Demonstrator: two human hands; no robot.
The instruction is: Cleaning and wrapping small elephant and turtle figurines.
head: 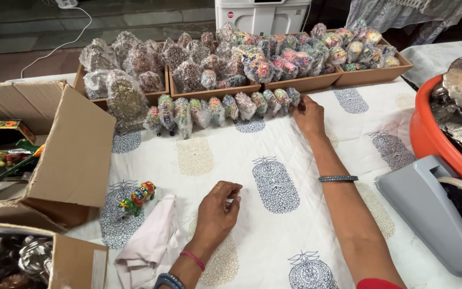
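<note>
White cloth printed with grey-blue and tan motifs covers the counter, and along its far edge stand three shallow wooden trays heaped with small figurines sealed in crinkly clear wrap. In front of the trays runs a row of wrapped figurines, standing side by side, glossy film over bright painted colours.

The right hand reaches to the right end of that row, fingers lightly curled and touching the last wrapped piece; whether it pinches the piece or only steadies it I cannot tell. The left hand rests near the front of the counter, loosely closed with nothing visible inside. Judging by this, the step in hand looks like lining up finished pieces, and the next move seems to call for a gentle touch, since the slick film and narrow bases could let a neighbour tip.

Just left of the left hand lies a crumpled pale cloth, soft and matte, and beside it an unwrapped painted elephant figurine, hard and shiny in red, green and yellow. Open cardboard boxes sit at the left; a grey tape dispenser and an orange tub of dull metal pieces sit at the right.
</note>
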